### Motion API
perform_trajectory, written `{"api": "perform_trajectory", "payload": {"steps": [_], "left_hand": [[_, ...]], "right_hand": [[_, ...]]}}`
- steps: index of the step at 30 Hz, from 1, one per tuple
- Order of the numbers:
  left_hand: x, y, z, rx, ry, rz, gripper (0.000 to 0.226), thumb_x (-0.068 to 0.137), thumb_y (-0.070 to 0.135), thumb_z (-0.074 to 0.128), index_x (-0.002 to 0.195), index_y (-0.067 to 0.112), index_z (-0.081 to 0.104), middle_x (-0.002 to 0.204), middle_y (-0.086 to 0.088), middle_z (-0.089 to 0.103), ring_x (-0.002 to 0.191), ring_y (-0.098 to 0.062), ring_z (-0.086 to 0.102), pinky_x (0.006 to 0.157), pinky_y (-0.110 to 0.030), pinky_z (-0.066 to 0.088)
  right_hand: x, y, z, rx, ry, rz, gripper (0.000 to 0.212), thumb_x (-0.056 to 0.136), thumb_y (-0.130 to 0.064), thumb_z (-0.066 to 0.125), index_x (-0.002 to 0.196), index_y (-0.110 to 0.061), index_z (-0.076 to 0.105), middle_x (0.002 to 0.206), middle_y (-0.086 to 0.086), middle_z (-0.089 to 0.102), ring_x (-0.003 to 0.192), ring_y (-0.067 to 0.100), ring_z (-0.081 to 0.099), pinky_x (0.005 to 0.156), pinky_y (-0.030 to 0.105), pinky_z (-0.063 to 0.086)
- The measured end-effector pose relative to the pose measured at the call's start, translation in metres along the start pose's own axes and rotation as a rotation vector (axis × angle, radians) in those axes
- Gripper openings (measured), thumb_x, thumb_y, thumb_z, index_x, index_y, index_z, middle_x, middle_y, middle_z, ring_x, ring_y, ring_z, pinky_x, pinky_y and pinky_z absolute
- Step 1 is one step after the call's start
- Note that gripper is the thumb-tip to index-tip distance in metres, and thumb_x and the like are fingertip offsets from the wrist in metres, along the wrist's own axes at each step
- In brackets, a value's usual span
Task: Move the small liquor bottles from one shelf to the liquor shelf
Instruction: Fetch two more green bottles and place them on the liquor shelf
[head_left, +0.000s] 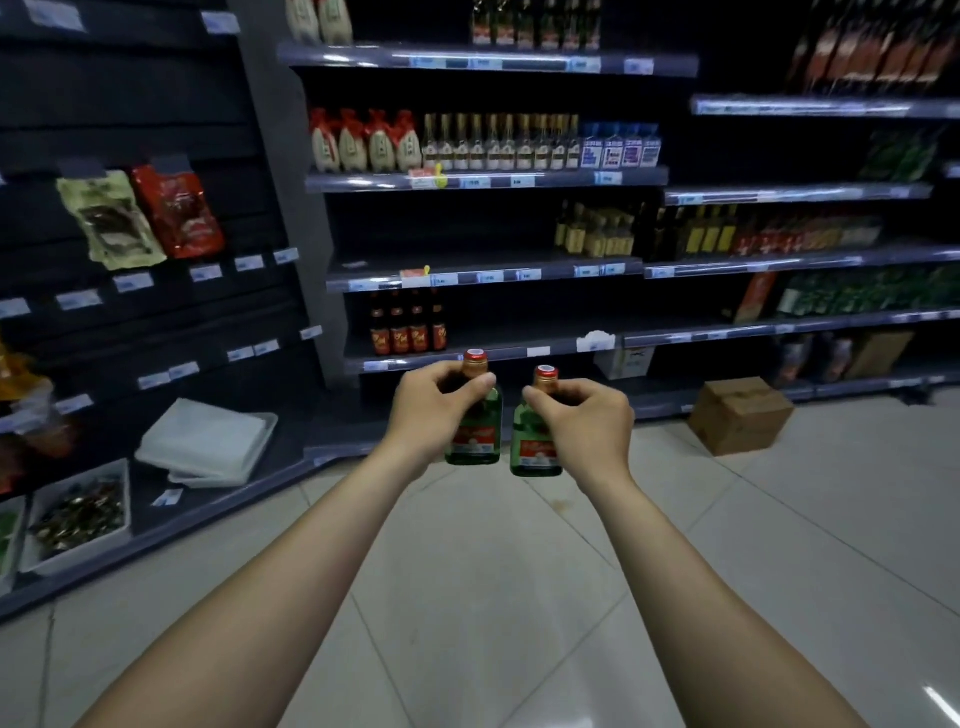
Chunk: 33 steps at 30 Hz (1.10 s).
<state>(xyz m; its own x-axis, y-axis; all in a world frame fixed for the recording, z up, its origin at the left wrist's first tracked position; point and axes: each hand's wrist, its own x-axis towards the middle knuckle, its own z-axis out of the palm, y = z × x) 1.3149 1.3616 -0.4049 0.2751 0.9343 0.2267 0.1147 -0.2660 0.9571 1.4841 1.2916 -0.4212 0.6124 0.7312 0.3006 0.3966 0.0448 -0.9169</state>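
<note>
My left hand (436, 410) has thumb and fingers curled round the neck and shoulder of one small green bottle (475, 439). My right hand (582, 421) pinches the neck of a second green bottle (537, 449) the same way. Both bottles hang upright out in front of me, just beside each other, with nothing under them but the tiled floor (493, 597).

That is my first worry. Each bottle is carried by its narrow top only, with the body dangling below my fingers. If a grip loosens or the neck is slick, the bottle would slip straight down, and I take it for glass, so it would likely break on the tiles. The second worry is the pair itself, since a swing of either wrist could knock them together.

Further on, a cardboard box (737, 415) sits on the floor at the foot of the shelving to my right. If I walk in with my eyes on the shelves, I could catch it with a foot.

Beyond that is the liquor shelf (509, 352), where a row of brown bottles (408, 325) stands at the left end beside a dark stretch that looks free. Setting down two at once is the risk there — with both hands full I cannot steady anything. A bottle landing on the shelf's lip or nudging the brown row could tip over.
</note>
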Motion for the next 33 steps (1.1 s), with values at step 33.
{"api": "perform_trajectory", "payload": {"steps": [33], "left_hand": [[0.719,-0.038,0.182,0.065,0.147,0.181,0.009,0.085,0.039,0.078,0.087,0.031,0.079,0.086,0.015,0.078,0.083,0.001,0.072,0.076,-0.023,0.053]], "right_hand": [[0.746,0.078,0.164,0.035,-0.064,-0.235,0.013,0.076,-0.041,0.089,0.074,-0.031,0.08,0.067,-0.025,0.073,0.067,-0.004,0.07,0.07,0.031,0.061]]}}
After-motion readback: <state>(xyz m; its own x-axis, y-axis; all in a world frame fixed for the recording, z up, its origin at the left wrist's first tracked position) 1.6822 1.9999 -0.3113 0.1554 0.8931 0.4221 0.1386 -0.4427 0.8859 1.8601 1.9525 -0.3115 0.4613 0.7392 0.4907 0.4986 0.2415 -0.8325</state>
